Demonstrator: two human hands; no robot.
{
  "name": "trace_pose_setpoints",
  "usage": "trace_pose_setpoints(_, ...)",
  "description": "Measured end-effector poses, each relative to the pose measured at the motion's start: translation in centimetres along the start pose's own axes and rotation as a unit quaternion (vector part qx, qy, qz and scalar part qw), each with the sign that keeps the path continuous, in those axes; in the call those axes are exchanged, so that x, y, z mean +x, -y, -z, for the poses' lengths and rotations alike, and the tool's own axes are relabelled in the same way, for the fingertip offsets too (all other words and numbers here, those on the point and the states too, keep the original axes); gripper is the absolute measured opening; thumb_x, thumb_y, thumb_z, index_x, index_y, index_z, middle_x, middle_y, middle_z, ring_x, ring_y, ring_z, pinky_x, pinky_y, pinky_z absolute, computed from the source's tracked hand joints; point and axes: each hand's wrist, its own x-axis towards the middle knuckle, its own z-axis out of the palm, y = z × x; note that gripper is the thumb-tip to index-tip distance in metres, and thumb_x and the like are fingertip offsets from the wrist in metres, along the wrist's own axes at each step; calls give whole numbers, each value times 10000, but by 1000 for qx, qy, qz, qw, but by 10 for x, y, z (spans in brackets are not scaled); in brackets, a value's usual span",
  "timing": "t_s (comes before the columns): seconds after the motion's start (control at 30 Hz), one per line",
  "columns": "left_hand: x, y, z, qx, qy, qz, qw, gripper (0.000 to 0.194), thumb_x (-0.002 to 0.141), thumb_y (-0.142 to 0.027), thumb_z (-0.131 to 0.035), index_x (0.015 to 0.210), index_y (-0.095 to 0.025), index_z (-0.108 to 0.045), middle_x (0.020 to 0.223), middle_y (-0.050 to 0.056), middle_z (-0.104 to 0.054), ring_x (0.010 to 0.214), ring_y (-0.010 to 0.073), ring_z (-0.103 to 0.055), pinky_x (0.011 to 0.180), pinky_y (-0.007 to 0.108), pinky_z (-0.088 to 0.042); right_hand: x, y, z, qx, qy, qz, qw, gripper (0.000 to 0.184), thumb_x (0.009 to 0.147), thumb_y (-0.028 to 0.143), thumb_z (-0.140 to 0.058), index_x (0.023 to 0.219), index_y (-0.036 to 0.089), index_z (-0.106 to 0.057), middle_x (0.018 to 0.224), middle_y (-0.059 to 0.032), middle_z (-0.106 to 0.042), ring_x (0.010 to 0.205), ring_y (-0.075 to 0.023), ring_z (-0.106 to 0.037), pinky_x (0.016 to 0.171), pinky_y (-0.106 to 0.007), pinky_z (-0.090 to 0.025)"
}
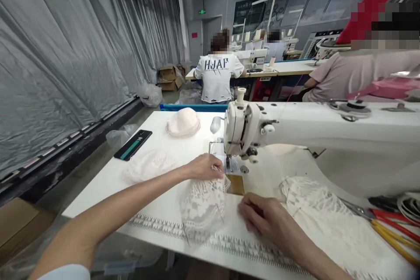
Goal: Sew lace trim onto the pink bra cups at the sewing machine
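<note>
Furthest left of the presser foot [229, 162], a slim, flat phone [133, 145] lies on the smooth white surface [157, 129]; nearer the foot are a sheer, crumpled mesh [149, 167] and, beyond it, a rounded, pale pink cup [183, 122].

The left hand [206, 167], the nearer one, sits just left of the foot, fingers pinched on the top edge of the lace [205, 203]. This lace, see-through with a raised floral pattern and scalloped edging, hangs its long axis from beside the foot towards the person.

On the near right of the foot, the right hand [262, 214] is loosely curled, apart from the lace; whether it grips anything, I cannot tell. Further right lies a soft, creamy lace heap [315, 203].
</note>
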Motion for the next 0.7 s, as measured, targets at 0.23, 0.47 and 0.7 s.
trace_pose_setpoints(0.23, 33, 24, -16, 12, 20, -10, 1000, 185, 778, -316, -576, 770, -147, -653, 717, 18, -646, 644, 133, -561, 570, 217, -376, 25, -24, 21, -257, -65, 266, 927, 331, 906, 77, -314, 1108, 227, -529, 905, -61, -629, 673, -161, -577, 519, -256, -373)
trace_pose_setpoints(0.47, 33, 19, -10, 41, 55, -2, 998, 163, 795, -295, -566, 814, -157, -651, 611, -27, -583, 535, 89, -488, 540, 203, -359, 43, -29, 16, -331, -72, 359, 869, 314, 916, 65, -332, 1113, 157, -559, 1082, -106, -604, 960, -217, -548, 711, -336, -441)
trace_pose_setpoints(0.7, 44, 20, 1, 170, 48, -11, 984, 148, 776, -332, -639, 784, -186, -655, 635, -26, -599, 592, 115, -535, 543, 214, -359, 39, -35, 18, -340, -75, 361, 865, 345, 916, 82, -321, 1162, 160, -551, 1180, -122, -594, 1050, -226, -525, 746, -346, -390)
